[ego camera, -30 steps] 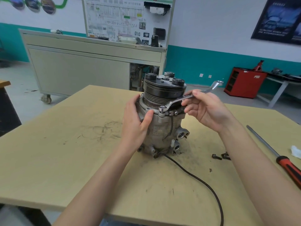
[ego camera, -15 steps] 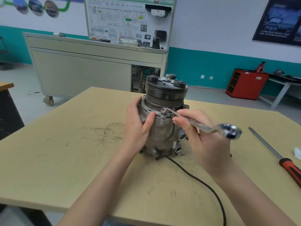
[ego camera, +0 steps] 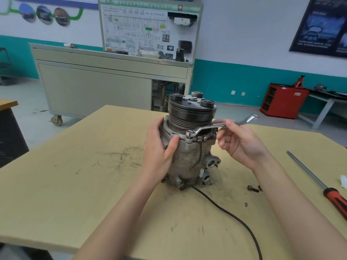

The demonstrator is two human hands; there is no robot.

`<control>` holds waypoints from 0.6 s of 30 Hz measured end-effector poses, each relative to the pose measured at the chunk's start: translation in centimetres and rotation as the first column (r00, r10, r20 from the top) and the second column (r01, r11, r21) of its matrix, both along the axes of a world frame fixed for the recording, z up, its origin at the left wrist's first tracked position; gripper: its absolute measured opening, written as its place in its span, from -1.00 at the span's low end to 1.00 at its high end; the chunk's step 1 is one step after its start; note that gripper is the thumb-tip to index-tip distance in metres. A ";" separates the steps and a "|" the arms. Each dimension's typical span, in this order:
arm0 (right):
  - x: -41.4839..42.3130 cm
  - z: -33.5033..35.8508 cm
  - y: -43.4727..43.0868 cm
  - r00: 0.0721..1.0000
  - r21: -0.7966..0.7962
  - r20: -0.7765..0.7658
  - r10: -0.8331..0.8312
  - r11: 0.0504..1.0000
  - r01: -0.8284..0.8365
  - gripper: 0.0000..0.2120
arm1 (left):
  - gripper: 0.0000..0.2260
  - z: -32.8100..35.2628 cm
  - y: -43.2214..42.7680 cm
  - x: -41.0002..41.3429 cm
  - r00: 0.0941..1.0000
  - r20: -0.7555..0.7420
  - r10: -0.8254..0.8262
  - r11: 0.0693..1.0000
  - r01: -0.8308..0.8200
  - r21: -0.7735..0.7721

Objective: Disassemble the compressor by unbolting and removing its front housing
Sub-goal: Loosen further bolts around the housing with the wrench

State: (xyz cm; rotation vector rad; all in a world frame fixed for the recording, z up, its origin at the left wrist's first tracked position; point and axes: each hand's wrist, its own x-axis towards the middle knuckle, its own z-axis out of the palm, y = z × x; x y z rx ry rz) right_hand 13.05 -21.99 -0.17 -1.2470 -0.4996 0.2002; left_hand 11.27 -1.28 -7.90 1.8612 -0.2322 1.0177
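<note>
A grey metal compressor [ego camera: 189, 156] stands upright on the table, its black pulley and clutch [ego camera: 191, 109] on top. My left hand [ego camera: 159, 151] grips its left side, thumb across the flange. A silver ring wrench [ego camera: 216, 126] sits with its ring end on a flange bolt [ego camera: 189, 136] at the front. My right hand [ego camera: 242, 143] pinches the wrench shaft to the right of the compressor, and the handle points right and away from me.
Two loose dark bolts [ego camera: 253, 188] lie on the wooden table [ego camera: 75, 194] right of the compressor. A red-handled screwdriver [ego camera: 319, 184] lies at the right edge. A black cable [ego camera: 234, 216] runs from the compressor's base toward me. A grey cabinet on wheels [ego camera: 97, 91] stands behind.
The wrench handle swung from the far right toward me half a second ago, then back to the far right now, its ring staying on the bolt. My left hand kept its grip.
</note>
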 end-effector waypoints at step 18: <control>-8.4 -1.0 2.4 -0.037 0.054 0.999 -0.041 0.650 0.758 -0.57 | -0.41 0.1 -0.1 -0.1 1.000 0.002 0.003 1.000 -0.003 0.006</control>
